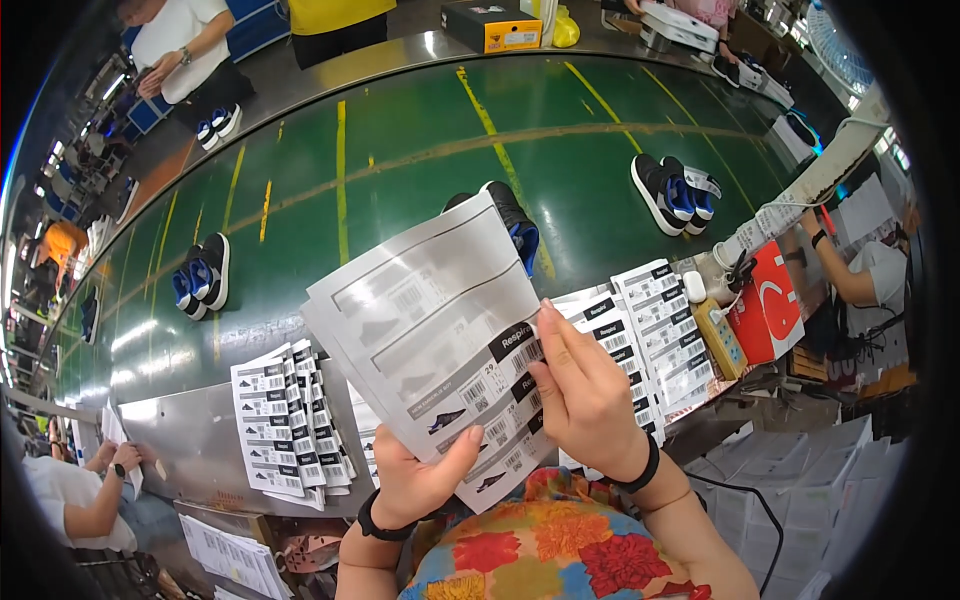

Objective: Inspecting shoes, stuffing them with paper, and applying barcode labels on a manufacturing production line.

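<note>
In front of my chest I hold printed shoe-label sheets (425,300), tilted, with blank-backed paper folded or curling over the upper part. My left hand (425,480) is closed on their lower left edge, thumb on top. At the right edge, my right hand (595,410) pinches the paper between thumb and fingers; whether a single label is lifted there I cannot tell. Just beyond the sheets stands a pair of black shoes with blue lining (515,222), partly hidden by the paper. Stacked label sheets lie to the left (285,425) and right (660,330) on the metal ledge.
The green belt (400,150) carries more shoe pairs, at right (675,195) and left (202,275). A power strip (722,340), a red box (768,305) and a slanted white post (810,185) stand at right. A shoebox (490,28) sits across the belt. Several co-workers are around.
</note>
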`<state>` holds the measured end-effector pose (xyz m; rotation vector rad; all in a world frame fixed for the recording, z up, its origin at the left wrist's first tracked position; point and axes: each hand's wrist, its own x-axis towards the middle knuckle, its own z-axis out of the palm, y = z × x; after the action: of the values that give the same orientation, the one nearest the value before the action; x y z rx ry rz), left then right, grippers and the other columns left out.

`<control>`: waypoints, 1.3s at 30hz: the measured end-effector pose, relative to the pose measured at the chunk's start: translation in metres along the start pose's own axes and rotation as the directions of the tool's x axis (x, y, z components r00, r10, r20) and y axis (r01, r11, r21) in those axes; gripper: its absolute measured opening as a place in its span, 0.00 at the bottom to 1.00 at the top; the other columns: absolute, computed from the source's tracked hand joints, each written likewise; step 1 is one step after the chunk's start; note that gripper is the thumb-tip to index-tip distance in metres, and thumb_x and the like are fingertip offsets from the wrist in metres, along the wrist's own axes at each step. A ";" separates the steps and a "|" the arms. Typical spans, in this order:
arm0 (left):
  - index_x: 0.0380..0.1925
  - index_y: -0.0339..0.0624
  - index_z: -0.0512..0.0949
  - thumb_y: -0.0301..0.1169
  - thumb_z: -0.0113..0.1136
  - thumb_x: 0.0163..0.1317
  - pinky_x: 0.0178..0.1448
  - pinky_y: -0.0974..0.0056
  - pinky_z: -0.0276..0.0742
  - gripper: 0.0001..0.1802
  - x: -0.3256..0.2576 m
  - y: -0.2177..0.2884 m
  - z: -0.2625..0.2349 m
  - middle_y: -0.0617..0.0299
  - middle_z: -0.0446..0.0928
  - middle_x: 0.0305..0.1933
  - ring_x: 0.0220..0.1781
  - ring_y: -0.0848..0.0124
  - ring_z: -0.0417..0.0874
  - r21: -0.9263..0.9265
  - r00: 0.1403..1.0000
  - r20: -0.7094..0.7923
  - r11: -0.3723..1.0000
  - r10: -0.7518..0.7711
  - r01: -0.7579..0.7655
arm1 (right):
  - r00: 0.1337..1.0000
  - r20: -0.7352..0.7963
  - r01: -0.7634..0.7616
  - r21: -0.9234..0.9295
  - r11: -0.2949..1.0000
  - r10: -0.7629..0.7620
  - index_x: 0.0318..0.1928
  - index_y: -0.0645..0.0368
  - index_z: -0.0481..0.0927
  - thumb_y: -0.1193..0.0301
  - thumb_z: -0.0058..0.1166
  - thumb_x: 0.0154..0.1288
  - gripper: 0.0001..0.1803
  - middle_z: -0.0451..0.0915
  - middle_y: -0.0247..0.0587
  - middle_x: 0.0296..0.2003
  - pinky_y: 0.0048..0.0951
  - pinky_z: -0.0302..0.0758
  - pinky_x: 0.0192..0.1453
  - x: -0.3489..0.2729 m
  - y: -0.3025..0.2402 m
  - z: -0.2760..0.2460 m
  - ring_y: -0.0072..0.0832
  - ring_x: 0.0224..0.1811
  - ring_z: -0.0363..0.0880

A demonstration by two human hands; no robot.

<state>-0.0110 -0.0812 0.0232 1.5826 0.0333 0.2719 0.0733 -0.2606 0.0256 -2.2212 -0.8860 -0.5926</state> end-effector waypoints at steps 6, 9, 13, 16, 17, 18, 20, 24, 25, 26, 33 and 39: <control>0.40 0.29 0.81 0.22 0.68 0.54 0.38 0.68 0.81 0.13 0.001 -0.002 -0.001 0.56 0.85 0.36 0.34 0.73 0.85 0.051 0.997 -0.002 0.995 -0.080 0.080 | 0.992 0.119 -0.063 0.128 0.990 0.048 0.59 0.66 0.76 0.77 0.61 0.59 0.25 0.74 0.66 0.58 0.35 0.79 0.51 -0.004 0.002 -0.009 0.48 0.47 0.82; 0.40 0.30 0.81 0.23 0.69 0.53 0.37 0.68 0.81 0.14 0.004 0.000 -0.001 0.56 0.85 0.36 0.34 0.73 0.86 0.036 0.996 0.052 0.996 -0.079 0.077 | 0.984 0.142 -0.133 0.206 0.969 0.104 0.57 0.63 0.79 0.76 0.62 0.59 0.23 0.74 0.64 0.58 0.35 0.80 0.52 -0.005 0.002 -0.011 0.48 0.51 0.82; 0.40 0.30 0.81 0.22 0.69 0.52 0.38 0.68 0.82 0.14 0.005 0.002 0.001 0.56 0.85 0.35 0.34 0.72 0.86 0.029 0.995 0.029 0.995 -0.097 0.096 | 0.961 0.193 -0.247 0.282 0.927 0.197 0.53 0.61 0.82 0.77 0.64 0.57 0.21 0.74 0.60 0.59 0.33 0.81 0.52 -0.003 0.002 -0.016 0.46 0.55 0.82; 0.40 0.29 0.81 0.22 0.69 0.52 0.38 0.67 0.82 0.14 0.004 0.001 0.000 0.56 0.85 0.35 0.34 0.72 0.86 0.016 0.989 0.010 0.989 -0.149 0.148 | 0.959 0.187 -0.265 0.316 0.911 0.215 0.51 0.60 0.84 0.79 0.66 0.55 0.20 0.75 0.58 0.59 0.33 0.81 0.52 -0.002 0.003 -0.015 0.44 0.55 0.82; 0.40 0.29 0.81 0.22 0.69 0.52 0.38 0.67 0.82 0.14 0.004 0.000 -0.001 0.55 0.85 0.35 0.34 0.72 0.86 0.030 0.989 0.004 0.989 -0.148 0.148 | 0.958 0.191 -0.266 0.318 0.910 0.214 0.51 0.60 0.84 0.79 0.66 0.55 0.20 0.75 0.58 0.59 0.33 0.81 0.52 -0.002 0.004 -0.014 0.44 0.55 0.82; 0.39 0.29 0.81 0.22 0.68 0.52 0.37 0.67 0.82 0.14 0.004 0.001 -0.001 0.55 0.85 0.35 0.34 0.72 0.86 0.042 0.989 0.000 0.988 -0.146 0.146 | 0.957 0.190 -0.276 0.344 0.897 0.221 0.50 0.59 0.85 0.79 0.66 0.54 0.19 0.75 0.57 0.59 0.33 0.81 0.52 -0.002 0.005 -0.014 0.43 0.55 0.82; 0.39 0.29 0.80 0.22 0.68 0.52 0.37 0.67 0.82 0.14 0.004 0.000 -0.001 0.55 0.85 0.35 0.33 0.72 0.86 0.026 0.986 -0.013 0.986 -0.165 0.165 | 0.954 0.191 -0.287 0.370 0.884 0.230 0.49 0.58 0.85 0.79 0.67 0.54 0.19 0.76 0.57 0.59 0.33 0.81 0.53 -0.004 0.007 -0.013 0.43 0.55 0.81; 0.39 0.29 0.80 0.22 0.68 0.52 0.36 0.67 0.81 0.14 0.004 -0.002 -0.002 0.55 0.85 0.34 0.33 0.72 0.86 0.033 0.983 -0.034 0.983 -0.180 0.181 | 0.928 0.250 -0.370 0.518 0.771 0.277 0.47 0.57 0.87 0.79 0.67 0.54 0.18 0.74 0.54 0.60 0.35 0.76 0.60 -0.007 0.012 -0.011 0.42 0.60 0.77; 0.39 0.29 0.80 0.22 0.68 0.52 0.36 0.67 0.81 0.14 0.004 -0.002 -0.002 0.55 0.85 0.34 0.33 0.72 0.86 0.033 0.982 -0.035 0.982 -0.183 0.185 | 0.915 0.286 -0.402 0.568 0.718 0.286 0.47 0.57 0.87 0.79 0.67 0.54 0.18 0.73 0.53 0.61 0.35 0.73 0.64 -0.008 0.013 -0.012 0.41 0.63 0.75; 0.39 0.29 0.81 0.22 0.67 0.52 0.36 0.67 0.81 0.13 0.004 -0.002 -0.002 0.54 0.85 0.34 0.33 0.72 0.86 0.029 0.981 -0.037 0.981 -0.188 0.190 | 0.913 0.290 -0.405 0.568 0.717 0.287 0.47 0.57 0.87 0.79 0.67 0.54 0.18 0.73 0.53 0.61 0.35 0.73 0.64 -0.008 0.014 -0.012 0.41 0.63 0.75; 0.38 0.29 0.82 0.21 0.66 0.52 0.37 0.68 0.81 0.12 0.009 -0.002 -0.002 0.55 0.86 0.32 0.32 0.72 0.86 0.038 0.984 -0.031 0.983 -0.177 0.178 | 0.858 0.436 -0.509 0.797 0.326 0.272 0.46 0.61 0.86 0.77 0.62 0.59 0.13 0.67 0.50 0.64 0.42 0.57 0.74 -0.007 0.026 -0.018 0.42 0.70 0.63; 0.40 0.30 0.82 0.20 0.65 0.52 0.38 0.68 0.80 0.13 0.010 -0.010 -0.004 0.56 0.86 0.33 0.34 0.74 0.85 0.052 0.991 -0.017 0.990 -0.132 0.133 | 0.822 0.483 -0.550 0.810 0.204 0.302 0.44 0.64 0.86 0.75 0.60 0.61 0.11 0.68 0.52 0.63 0.43 0.57 0.74 -0.008 0.031 -0.026 0.42 0.68 0.65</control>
<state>-0.0002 -0.0751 0.0147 1.6240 0.1568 0.1786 0.0865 -0.2997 0.0259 -1.2686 -0.4128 0.4423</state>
